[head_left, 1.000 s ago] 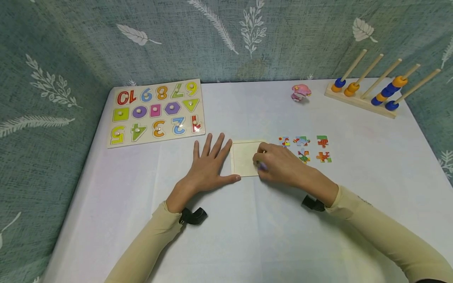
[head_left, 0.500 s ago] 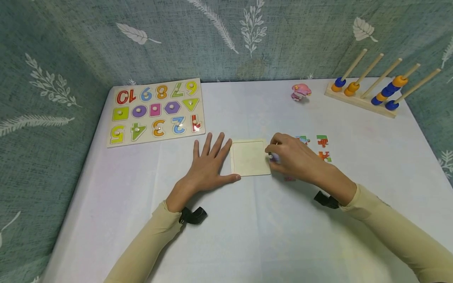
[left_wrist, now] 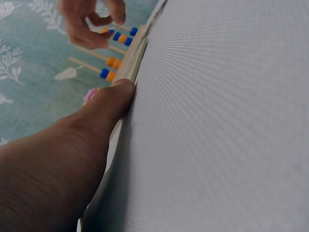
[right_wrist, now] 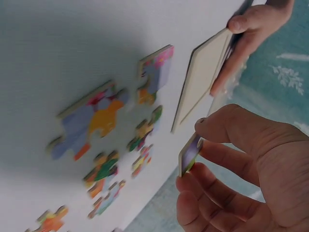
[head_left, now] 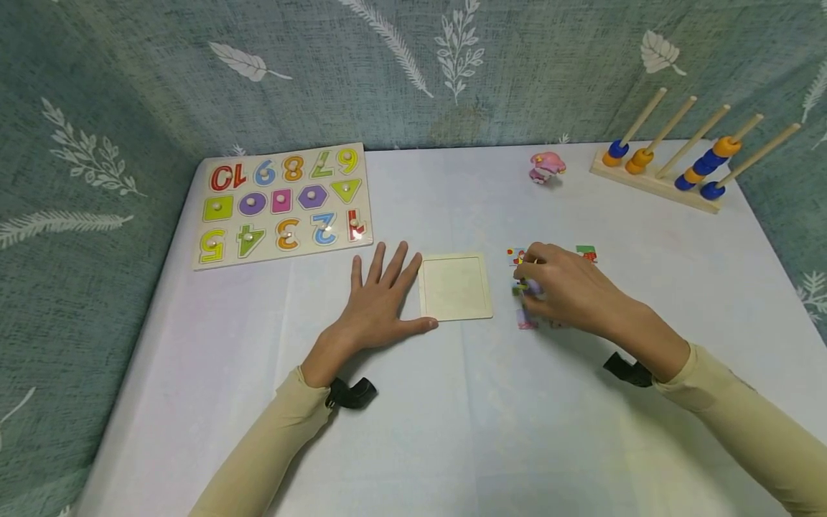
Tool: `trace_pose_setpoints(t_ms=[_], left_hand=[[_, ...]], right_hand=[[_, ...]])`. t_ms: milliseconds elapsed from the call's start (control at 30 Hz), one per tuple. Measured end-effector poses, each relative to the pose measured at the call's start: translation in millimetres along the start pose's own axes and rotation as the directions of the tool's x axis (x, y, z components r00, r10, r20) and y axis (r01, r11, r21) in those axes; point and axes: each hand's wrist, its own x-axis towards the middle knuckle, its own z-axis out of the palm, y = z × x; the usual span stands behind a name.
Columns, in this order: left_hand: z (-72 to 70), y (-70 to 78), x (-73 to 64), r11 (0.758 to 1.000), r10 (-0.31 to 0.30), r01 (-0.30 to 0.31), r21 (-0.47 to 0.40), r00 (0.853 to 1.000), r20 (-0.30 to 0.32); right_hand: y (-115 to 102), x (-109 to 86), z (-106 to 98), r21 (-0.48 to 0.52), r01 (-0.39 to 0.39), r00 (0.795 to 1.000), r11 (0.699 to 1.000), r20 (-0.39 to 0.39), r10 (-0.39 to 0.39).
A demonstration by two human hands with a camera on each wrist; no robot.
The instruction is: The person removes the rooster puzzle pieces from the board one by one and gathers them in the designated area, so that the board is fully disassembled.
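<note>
My left hand [head_left: 381, 309] lies spread on the white cloth, index fingertip and thumb tip at the left edge of a square wooden puzzle tray [head_left: 456, 289]. The tray's recess is bare. To the right of it my right hand [head_left: 571, 291] hovers over loose jigsaw pieces, pinching a purple-and-green puzzle piece [right_wrist: 189, 153] between thumb and fingers. In the right wrist view several loose puzzle pieces [right_wrist: 106, 116] are spread on the cloth beside the tray. The right hand hides part of them in the head view.
A wooden number-and-shape peg board [head_left: 284, 205] lies at the back left. A small pink figurine [head_left: 546, 166] stands at the back, and a bead abacus [head_left: 659, 188] with upright pegs stands at the back right. A patterned fabric backdrop [head_left: 400, 79] rises behind the table.
My right hand has moved right, from over the tray's right edge to above the loose pieces, still pinching the puzzle piece. The tray's right side is uncovered now. My left hand has stayed put.
</note>
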Motion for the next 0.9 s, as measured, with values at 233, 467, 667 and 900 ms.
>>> trace_pose_setpoints(t_ms=[233,467,667,900], left_hand=[[0.0,-0.3,-0.7,1.000,-0.003,0.003,0.007,1.000,0.007],[-0.8,0.4,-0.6,1.000,0.000,0.000,0.004,1.000,0.006],[-1.9,0.5,-0.9,1.000,-0.003,0.003,0.007,1.000,0.009],[-2.4,1.1,-0.5,1.000,0.004,-0.004,-0.001,1.000,0.002]], right_hand=[[9,-17.1,-3,0.010,-0.023,0.999,1.000,-0.034,0.024],[16,-35.6,-8,-0.013,-0.064,0.997,0.998,-0.045,0.064],[23,-48.8,-10,0.005,-0.113,0.992,0.994,-0.050,0.113],[29,-62.2,-9,0.022,-0.165,0.985,0.986,-0.046,0.166]])
